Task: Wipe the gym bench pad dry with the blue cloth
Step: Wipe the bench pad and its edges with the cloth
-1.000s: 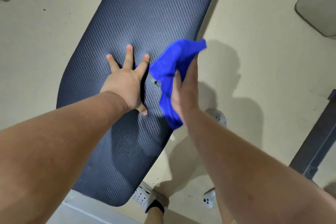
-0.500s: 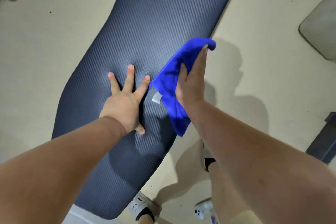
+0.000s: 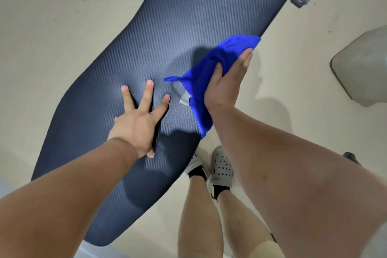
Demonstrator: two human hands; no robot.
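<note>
The right hand (image 3: pixel 226 86) is clamped on the blue cloth (image 3: pixel 201 81), thumb on one side and fingers curled over the bunched fold, just right of the middle of the frame. The cloth sits at the right edge of the gym bench pad (image 3: pixel 188 16). One corner trails leftward onto the dark ribbed surface, a pale tag (image 3: pixel 185 98) shows below it, and the lower end hangs past the pad's edge toward the floor (image 3: pixel 62 27).

The left hand (image 3: pixel 136 125) lies flat on the pad with its fingers spread apart, holding nothing, just left of the cloth and not touching it.

The pad's long axis runs from the lower left of the frame to the upper right. The cloth hand is about midway along that line, at the rim, so I'd judge the next stroke has to come in across the width toward the braced hand, or run up along the length. The right hand is the nearer one for either.
</note>
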